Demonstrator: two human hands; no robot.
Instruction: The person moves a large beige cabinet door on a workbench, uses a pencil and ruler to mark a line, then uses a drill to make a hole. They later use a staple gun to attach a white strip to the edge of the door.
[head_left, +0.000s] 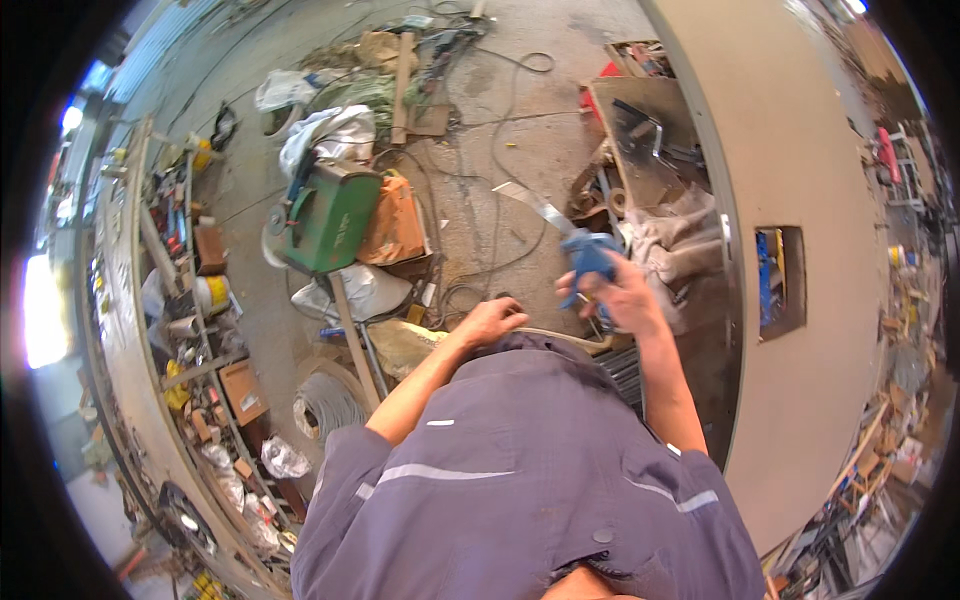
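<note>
My right hand (619, 289) is closed around a blue, blurred item (592, 259), which could be a handle or a cloth. From it a flat metal strip like a blade (534, 204) points away to the upper left, over the concrete floor. My left hand (495, 319) is close to the front of my dark jacket (525, 420), fingers curled. Whether anything is inside it is hidden. Beyond the right hand lie crumpled beige cloth (667, 247) and a board-sided box (645, 150) with metal pieces on it.
A green metal machine housing (330, 217) stands beside a torn orange cardboard box (394, 221). Cables (495, 150) loop over the concrete floor (480, 97). A coil of grey wire (330, 401) lies at left. A long beige panel (787, 150) with a rectangular cut-out runs along my right. Cluttered shelving (199, 300) lines the left.
</note>
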